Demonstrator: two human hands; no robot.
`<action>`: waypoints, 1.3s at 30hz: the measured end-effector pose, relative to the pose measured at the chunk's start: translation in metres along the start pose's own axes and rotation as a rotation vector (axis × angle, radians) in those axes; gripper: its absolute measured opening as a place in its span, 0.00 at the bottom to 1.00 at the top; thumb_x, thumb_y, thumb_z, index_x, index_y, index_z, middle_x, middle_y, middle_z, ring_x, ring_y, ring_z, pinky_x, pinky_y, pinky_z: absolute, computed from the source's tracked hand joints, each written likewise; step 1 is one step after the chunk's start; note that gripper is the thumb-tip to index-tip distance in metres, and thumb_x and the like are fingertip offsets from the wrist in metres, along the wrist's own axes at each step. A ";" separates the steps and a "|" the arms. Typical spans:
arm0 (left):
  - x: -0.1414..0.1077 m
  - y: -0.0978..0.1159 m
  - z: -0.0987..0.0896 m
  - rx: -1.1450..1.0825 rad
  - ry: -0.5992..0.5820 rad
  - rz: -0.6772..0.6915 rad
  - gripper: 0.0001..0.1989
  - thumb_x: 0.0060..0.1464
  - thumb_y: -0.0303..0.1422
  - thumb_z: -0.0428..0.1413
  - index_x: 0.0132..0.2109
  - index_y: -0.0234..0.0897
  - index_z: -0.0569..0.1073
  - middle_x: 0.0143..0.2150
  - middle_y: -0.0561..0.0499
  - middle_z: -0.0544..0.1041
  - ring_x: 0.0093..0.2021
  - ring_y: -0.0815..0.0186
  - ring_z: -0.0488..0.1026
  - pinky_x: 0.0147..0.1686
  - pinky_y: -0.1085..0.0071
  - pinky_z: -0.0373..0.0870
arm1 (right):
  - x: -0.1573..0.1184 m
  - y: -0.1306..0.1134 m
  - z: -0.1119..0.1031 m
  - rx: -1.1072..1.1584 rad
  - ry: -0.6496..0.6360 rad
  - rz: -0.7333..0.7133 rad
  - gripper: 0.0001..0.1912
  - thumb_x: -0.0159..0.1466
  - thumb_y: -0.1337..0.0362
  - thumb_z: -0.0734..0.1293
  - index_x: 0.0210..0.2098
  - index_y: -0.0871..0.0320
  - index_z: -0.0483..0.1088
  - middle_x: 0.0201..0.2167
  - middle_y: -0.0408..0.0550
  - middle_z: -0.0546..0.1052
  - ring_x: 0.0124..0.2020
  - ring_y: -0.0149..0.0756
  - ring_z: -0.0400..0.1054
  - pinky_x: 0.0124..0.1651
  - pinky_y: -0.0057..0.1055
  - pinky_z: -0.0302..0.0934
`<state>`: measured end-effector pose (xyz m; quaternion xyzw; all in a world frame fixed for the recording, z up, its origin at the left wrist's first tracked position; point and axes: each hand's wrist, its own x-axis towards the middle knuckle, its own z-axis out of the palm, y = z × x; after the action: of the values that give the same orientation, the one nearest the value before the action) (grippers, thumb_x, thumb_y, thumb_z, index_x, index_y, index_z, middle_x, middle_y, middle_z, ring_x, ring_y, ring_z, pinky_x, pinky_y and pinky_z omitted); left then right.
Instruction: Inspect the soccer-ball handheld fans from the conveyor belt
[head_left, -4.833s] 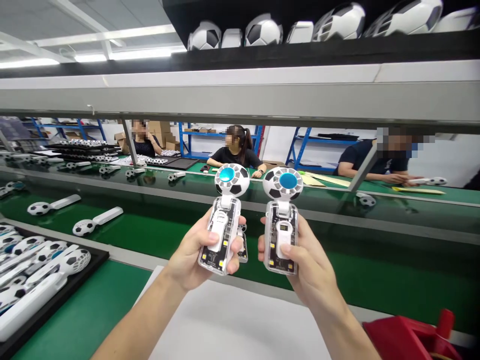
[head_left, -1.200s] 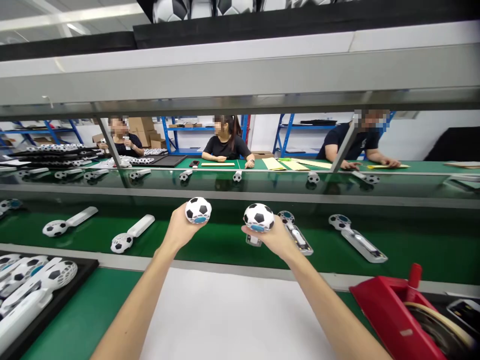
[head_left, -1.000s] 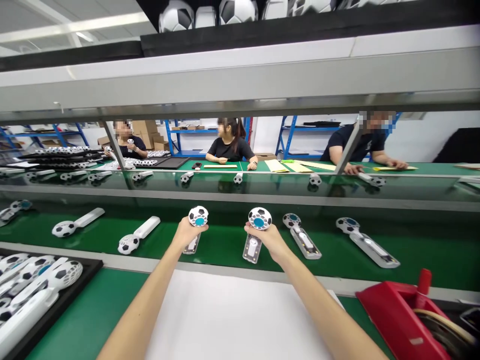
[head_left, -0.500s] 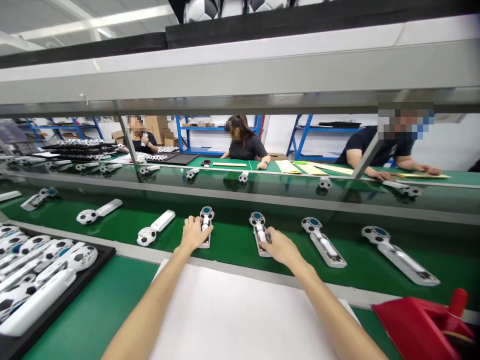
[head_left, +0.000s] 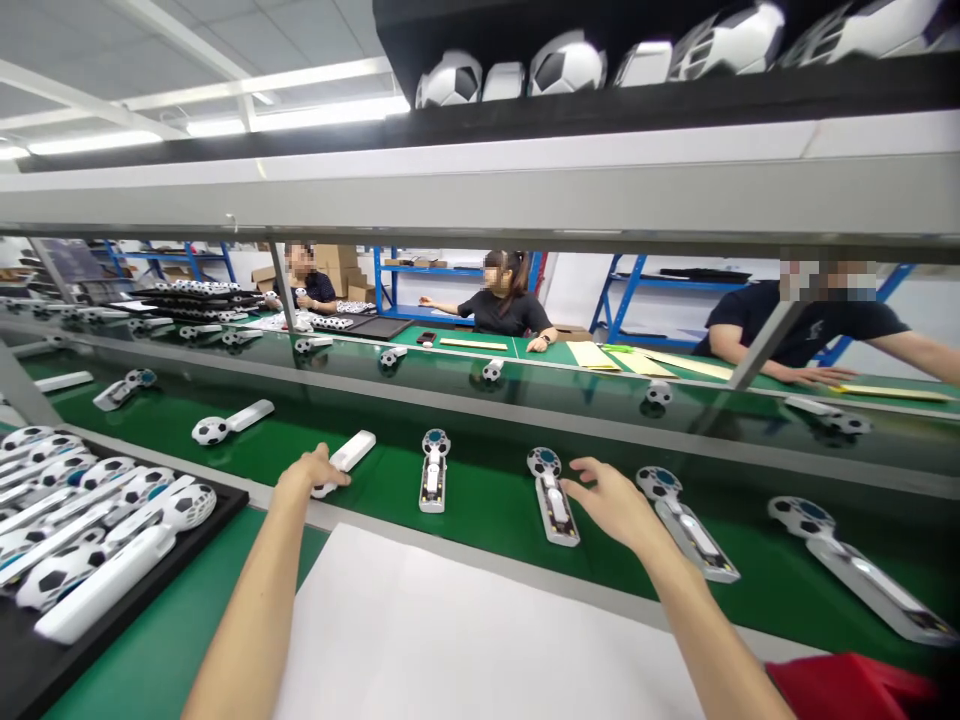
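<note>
Since the green table [head_left: 480, 525] runs crosswise before the person, the soccer-ball fans [head_left: 433, 470] lie along it in one spaced row, heads far and handles near, seemingly so that each can be reached alone. Nearer, a white sheet [head_left: 480, 640] spreads on the table, and at left a black tray [head_left: 225, 520] carries more fans [head_left: 112, 530] packed close. Each fan has a blue-centred, black-and-white ball head [head_left: 436, 442] on a clear handle [head_left: 433, 495]. The left hand [head_left: 311, 470] sits curled on the near end of a white handle [head_left: 349, 450], though whether it grips is hidden. The right hand [head_left: 619, 503] hangs open, fingers spread, beside two of the fans, apparently touching neither.
</note>
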<state>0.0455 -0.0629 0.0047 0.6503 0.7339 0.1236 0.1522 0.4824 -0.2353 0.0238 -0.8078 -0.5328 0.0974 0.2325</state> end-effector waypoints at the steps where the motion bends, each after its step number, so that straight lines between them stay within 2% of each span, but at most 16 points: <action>1: -0.001 -0.001 0.001 0.001 -0.054 -0.012 0.26 0.30 0.38 0.68 0.40 0.37 0.70 0.35 0.43 0.78 0.36 0.47 0.77 0.38 0.54 0.72 | -0.001 -0.001 -0.002 0.009 0.010 -0.008 0.22 0.65 0.53 0.63 0.55 0.56 0.71 0.51 0.55 0.76 0.49 0.48 0.73 0.46 0.37 0.64; 3: -0.004 0.002 0.001 0.007 -0.130 -0.040 0.27 0.29 0.35 0.67 0.41 0.39 0.70 0.35 0.46 0.79 0.35 0.51 0.77 0.36 0.61 0.72 | -0.005 -0.005 -0.004 0.026 0.029 -0.029 0.22 0.64 0.53 0.63 0.54 0.56 0.71 0.51 0.54 0.77 0.48 0.47 0.73 0.45 0.37 0.64; 5: -0.007 0.010 -0.002 0.005 -0.146 -0.046 0.24 0.32 0.35 0.66 0.41 0.39 0.70 0.37 0.44 0.80 0.36 0.52 0.78 0.35 0.63 0.71 | -0.009 -0.010 -0.006 0.040 0.041 -0.053 0.22 0.64 0.53 0.63 0.54 0.55 0.71 0.50 0.54 0.77 0.47 0.47 0.73 0.44 0.38 0.64; 10: -0.028 0.038 -0.035 -0.038 -0.071 0.014 0.18 0.45 0.45 0.59 0.39 0.37 0.71 0.37 0.41 0.79 0.36 0.50 0.78 0.32 0.65 0.68 | -0.025 -0.032 -0.010 0.078 0.035 -0.147 0.21 0.66 0.53 0.60 0.54 0.55 0.69 0.50 0.54 0.75 0.46 0.47 0.72 0.47 0.41 0.65; 13: -0.057 0.054 -0.060 -0.107 -0.071 0.150 0.16 0.48 0.47 0.56 0.36 0.38 0.72 0.37 0.45 0.79 0.36 0.54 0.77 0.29 0.69 0.65 | -0.043 -0.055 -0.007 0.116 -0.009 -0.262 0.20 0.68 0.52 0.59 0.55 0.52 0.68 0.53 0.50 0.73 0.50 0.44 0.70 0.49 0.39 0.65; 17: -0.101 0.079 -0.078 -0.347 -0.284 0.499 0.14 0.48 0.44 0.60 0.37 0.39 0.74 0.33 0.52 0.77 0.33 0.63 0.73 0.26 0.74 0.63 | -0.077 -0.088 0.000 0.145 -0.143 -0.575 0.28 0.66 0.52 0.65 0.64 0.46 0.60 0.64 0.47 0.64 0.63 0.45 0.61 0.61 0.40 0.60; 19: -0.118 0.091 -0.079 -0.532 -0.439 0.676 0.13 0.47 0.40 0.60 0.37 0.37 0.74 0.31 0.53 0.75 0.30 0.66 0.70 0.24 0.75 0.63 | -0.091 -0.100 0.003 0.157 -0.195 -0.699 0.33 0.65 0.55 0.67 0.67 0.46 0.56 0.66 0.48 0.61 0.65 0.48 0.58 0.63 0.43 0.58; 21: -0.129 0.101 -0.077 -0.656 -0.554 0.775 0.13 0.45 0.37 0.62 0.38 0.36 0.74 0.30 0.54 0.73 0.28 0.68 0.69 0.23 0.76 0.62 | -0.099 -0.105 0.003 0.176 -0.206 -0.745 0.29 0.68 0.60 0.64 0.66 0.48 0.56 0.63 0.50 0.66 0.60 0.48 0.63 0.59 0.44 0.61; 23: -0.136 0.107 -0.075 -0.701 -0.595 0.823 0.14 0.47 0.39 0.63 0.39 0.35 0.74 0.31 0.53 0.73 0.28 0.68 0.69 0.23 0.77 0.63 | -0.102 -0.107 0.001 0.195 -0.192 -0.756 0.24 0.69 0.65 0.60 0.64 0.50 0.59 0.56 0.52 0.71 0.52 0.46 0.67 0.52 0.43 0.63; 25: -0.136 0.111 -0.070 -0.754 -0.567 0.832 0.18 0.55 0.47 0.57 0.39 0.34 0.74 0.32 0.50 0.74 0.29 0.68 0.70 0.23 0.76 0.64 | -0.103 -0.108 -0.002 0.260 -0.204 -0.743 0.23 0.68 0.67 0.60 0.62 0.50 0.61 0.52 0.51 0.73 0.47 0.45 0.69 0.48 0.41 0.64; 27: -0.127 0.115 -0.060 -0.788 -0.476 0.786 0.29 0.63 0.55 0.42 0.42 0.34 0.74 0.33 0.47 0.75 0.28 0.67 0.70 0.23 0.75 0.66 | -0.103 -0.109 -0.006 0.411 -0.272 -0.675 0.22 0.68 0.65 0.61 0.61 0.48 0.62 0.49 0.48 0.74 0.44 0.42 0.69 0.47 0.40 0.64; 29: -0.107 0.117 -0.045 -0.729 -0.362 0.700 0.37 0.65 0.57 0.30 0.45 0.34 0.73 0.34 0.46 0.76 0.28 0.67 0.71 0.25 0.73 0.69 | -0.104 -0.110 -0.010 0.648 -0.382 -0.530 0.21 0.68 0.60 0.63 0.61 0.47 0.61 0.45 0.47 0.74 0.38 0.39 0.69 0.40 0.36 0.66; 31: -0.078 0.113 -0.027 -0.612 -0.311 0.615 0.36 0.66 0.56 0.32 0.45 0.34 0.74 0.35 0.46 0.77 0.28 0.66 0.73 0.28 0.70 0.72 | -0.105 -0.111 -0.016 0.899 -0.483 -0.375 0.24 0.67 0.55 0.65 0.61 0.50 0.59 0.40 0.47 0.74 0.30 0.36 0.67 0.29 0.33 0.66; 34: -0.030 0.083 -0.010 -0.419 -0.185 0.436 0.20 0.64 0.47 0.53 0.43 0.33 0.76 0.41 0.45 0.78 0.39 0.63 0.76 0.39 0.66 0.75 | -0.104 -0.107 -0.029 1.167 -0.509 -0.240 0.26 0.63 0.55 0.67 0.57 0.55 0.60 0.36 0.48 0.74 0.24 0.35 0.66 0.20 0.29 0.62; 36: -0.004 0.047 -0.013 -0.291 -0.040 0.294 0.16 0.64 0.40 0.56 0.52 0.34 0.73 0.52 0.44 0.75 0.48 0.60 0.75 0.48 0.58 0.75 | -0.102 -0.102 -0.042 1.240 -0.436 -0.192 0.24 0.60 0.59 0.67 0.54 0.55 0.62 0.36 0.49 0.76 0.24 0.35 0.66 0.20 0.29 0.62; 39: 0.020 -0.015 -0.032 -0.134 0.159 0.079 0.20 0.63 0.38 0.57 0.59 0.35 0.70 0.60 0.41 0.70 0.56 0.55 0.71 0.53 0.51 0.72 | -0.100 -0.091 -0.061 1.245 -0.324 -0.134 0.21 0.56 0.60 0.68 0.49 0.55 0.67 0.33 0.49 0.76 0.23 0.36 0.67 0.22 0.31 0.63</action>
<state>0.0169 -0.0449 0.0274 0.6550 0.7077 0.2296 0.1318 0.3916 -0.3127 0.1114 -0.4620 -0.4544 0.4940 0.5797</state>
